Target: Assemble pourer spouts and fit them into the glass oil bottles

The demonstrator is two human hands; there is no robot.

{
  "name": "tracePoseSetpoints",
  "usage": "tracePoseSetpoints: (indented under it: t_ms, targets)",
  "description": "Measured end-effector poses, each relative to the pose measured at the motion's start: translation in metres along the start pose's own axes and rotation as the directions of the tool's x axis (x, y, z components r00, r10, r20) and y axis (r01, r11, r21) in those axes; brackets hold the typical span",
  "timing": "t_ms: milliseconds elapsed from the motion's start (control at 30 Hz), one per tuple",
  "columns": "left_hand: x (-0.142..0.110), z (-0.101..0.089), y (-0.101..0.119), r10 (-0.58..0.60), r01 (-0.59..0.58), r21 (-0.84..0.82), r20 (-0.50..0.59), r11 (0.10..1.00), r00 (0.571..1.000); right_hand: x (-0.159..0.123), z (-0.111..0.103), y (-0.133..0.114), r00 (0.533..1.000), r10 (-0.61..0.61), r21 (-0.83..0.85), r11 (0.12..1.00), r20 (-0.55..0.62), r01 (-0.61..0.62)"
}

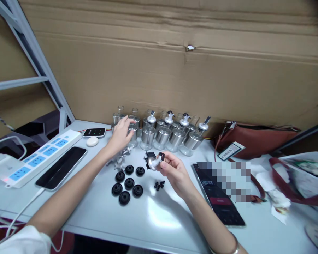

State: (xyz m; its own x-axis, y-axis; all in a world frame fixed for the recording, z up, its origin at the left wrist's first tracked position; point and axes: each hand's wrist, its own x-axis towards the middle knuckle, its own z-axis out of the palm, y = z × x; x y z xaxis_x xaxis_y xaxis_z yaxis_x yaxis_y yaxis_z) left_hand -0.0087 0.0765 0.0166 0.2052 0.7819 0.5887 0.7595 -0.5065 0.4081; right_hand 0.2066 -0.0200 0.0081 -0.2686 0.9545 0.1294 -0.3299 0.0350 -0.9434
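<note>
Cardboard [122, 70] backs a counter [95, 215]. At centre, the right hand [176, 173] pinches a silver pourer spout [154, 163] by its black tip [162, 156], seemingly leaving the other end free. At twelve stand metal-sleeved glass bottles [163, 135]; at ten-thirty, the left hand [122, 132] bends over some, its grip impossible to tell. Black caps [129, 183] lie spread at eight, likely for easy reach.

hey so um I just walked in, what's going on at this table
A person is handling bottle parts. The right hand holds a silver spout piece with a black tip above the table. The left hand is at a metal-banded glass bottle; whether it grips it is unclear. Four other front bottles have silver tops on. Seven black discs lie nearer the person, with small black pieces beside them.
</note>
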Motion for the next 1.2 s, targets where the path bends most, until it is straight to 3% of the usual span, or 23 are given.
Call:
tracePoseSetpoints:
  t_ms: [200,333,400,500,600,733,833,1000,1100,1200]
  targets:
    - [0.000,0.009,-0.001,0.068,-0.068,0.007,0.031,0.998,0.997,0.003,-0.003,0.005,0.995,-0.083,-0.052,0.995,-0.053,0.081]
    - [-0.007,0.001,0.007,0.126,-0.126,-0.004,0.005,0.992,0.992,0.006,-0.009,0.006,0.976,-0.164,-0.108,0.983,-0.145,0.149]
    - [-0.010,-0.007,0.015,0.184,-0.185,-0.014,-0.059,0.983,0.981,0.007,-0.012,0.004,0.964,-0.195,-0.107,0.978,-0.182,0.178]
    - [-0.019,-0.020,0.033,0.321,-0.341,-0.037,-0.253,0.939,0.913,0.008,-0.015,0.001,0.950,-0.223,-0.093,0.974,-0.219,0.207]
    - [-0.034,-0.027,0.056,0.366,-0.421,-0.093,-0.351,0.902,0.862,0.008,-0.015,-0.001,0.937,-0.242,-0.085,0.970,-0.253,0.228]
    - [-0.065,-0.024,0.083,0.265,-0.382,-0.403,-0.317,0.832,0.911,0.008,-0.014,-0.003,0.926,-0.251,-0.081,0.968,-0.281,0.238]
    - [-0.086,-0.016,0.094,0.205,-0.303,-0.651,-0.225,0.696,0.953,0.008,-0.014,-0.004,0.921,-0.254,-0.086,0.967,-0.297,0.239]
    - [-0.098,-0.001,0.096,0.277,-0.305,-0.706,-0.159,0.639,0.948,0.009,-0.015,-0.003,0.905,-0.278,-0.110,0.961,-0.323,0.255]
    - [-0.101,0.006,0.091,0.235,-0.259,-0.736,-0.139,0.625,0.962,0.008,-0.014,-0.002,0.903,-0.300,-0.149,0.953,-0.308,0.265]
    - [-0.107,0.012,0.088,0.204,-0.253,-0.794,-0.165,0.552,0.965,0.004,-0.010,-0.003,0.904,-0.327,-0.224,0.936,-0.275,0.270]
